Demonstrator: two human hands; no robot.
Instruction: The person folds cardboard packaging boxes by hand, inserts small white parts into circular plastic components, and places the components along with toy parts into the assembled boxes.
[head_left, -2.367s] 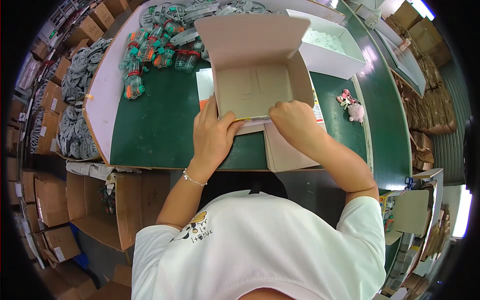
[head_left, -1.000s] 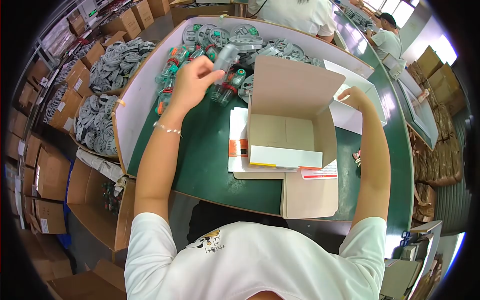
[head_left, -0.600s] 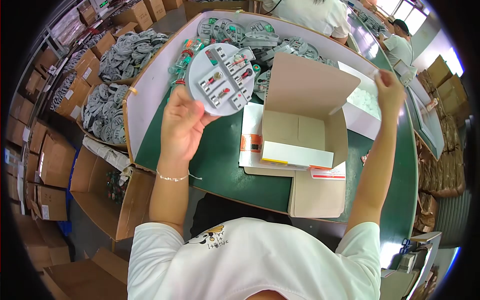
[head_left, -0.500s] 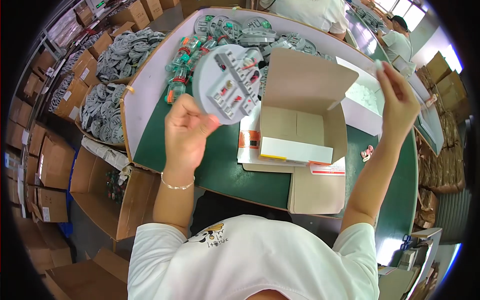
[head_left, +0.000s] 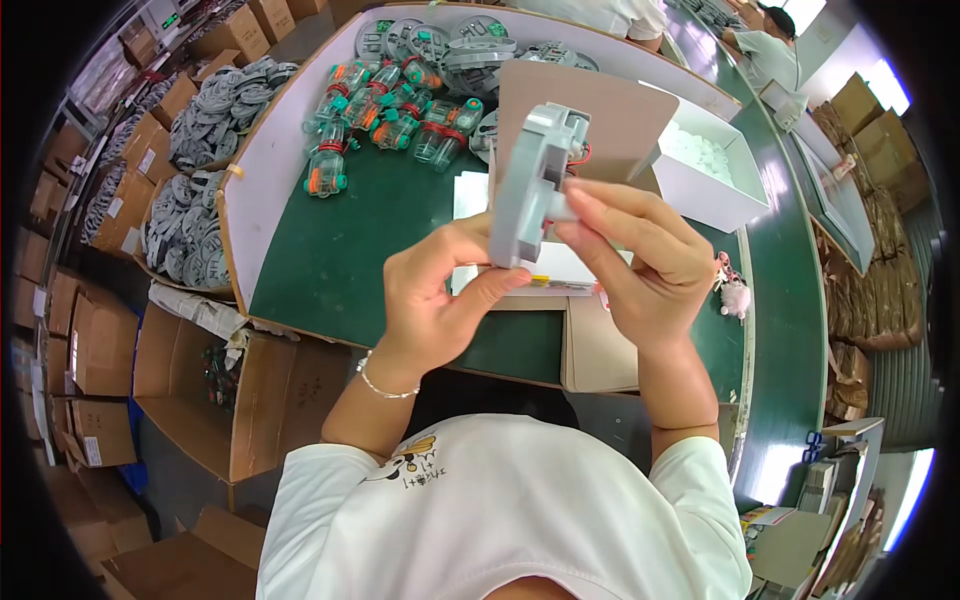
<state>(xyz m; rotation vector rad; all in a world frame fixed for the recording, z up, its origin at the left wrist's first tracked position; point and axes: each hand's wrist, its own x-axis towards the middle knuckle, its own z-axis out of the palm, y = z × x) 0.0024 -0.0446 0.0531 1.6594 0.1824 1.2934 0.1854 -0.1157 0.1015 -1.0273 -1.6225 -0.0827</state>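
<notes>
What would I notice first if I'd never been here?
Probably the grey disc in the middle: the left hand holds it upright, the right hand pinches a small pale piece beside it. Then the clear orange-green gadgets piled at the back left of the green table, and the fluffy pink charm on its right.

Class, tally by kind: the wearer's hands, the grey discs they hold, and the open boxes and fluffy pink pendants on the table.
Left hand and right hand: 2
Grey disc: 1
Open boxes, carton and white box: 2
Fluffy pink pendant: 1
Total: 6
</notes>
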